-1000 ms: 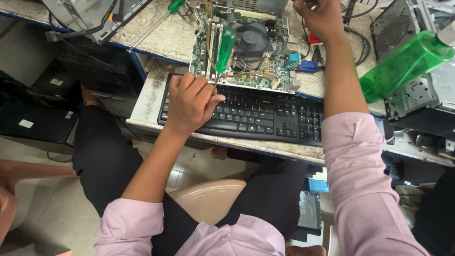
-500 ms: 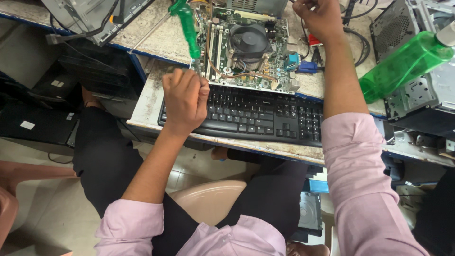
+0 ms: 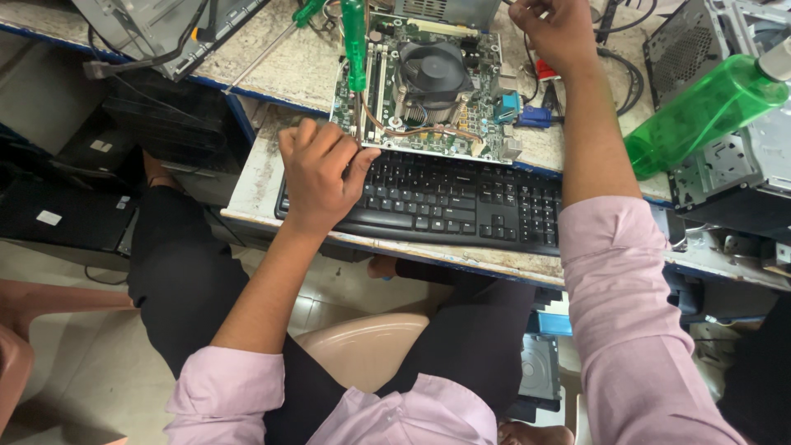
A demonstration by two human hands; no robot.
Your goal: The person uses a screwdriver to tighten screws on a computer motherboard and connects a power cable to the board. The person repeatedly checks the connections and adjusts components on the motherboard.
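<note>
Black keyboard (image 3: pixel 461 202) along the worktop's (image 3: pixel 288 66) near edge, just in front of the motherboard and touching or nearly touching its near edge. Green plastic bottle (image 3: pixel 700 111) lying tilted toward the right edge, resting against an open metal computer chassis (image 3: pixel 725 165). Second chassis, grey, (image 3: pixel 156 25) at the far left corner with black cables hanging off it. Second green-handled screwdriver (image 3: pixel 284 29) lying diagonally on bare worktop left of the motherboard. Cables and a blue connector (image 3: pixel 535 115) crowding the board's right side. Tan plastic chair seat (image 3: pixel 371 346) below, between the legs.

Motherboard (image 3: pixel 428 82) flat on the worktop, mid-width, behind the keyboard: green PCB, black round fan on a finned heatsink at centre, slots along its left side, thin brownish wire looped across the near part.

Left hand (image 3: pixel 321 169) curled shut around the shaft of a green-handled screwdriver (image 3: pixel 355 41), heel of hand over the keyboard's left end, tool standing up over the board's left edge, tip hidden by fingers. Right hand (image 3: pixel 556 33) at the board's far right corner, fingers bent over something; cannot tell whether gripping anything.
</note>
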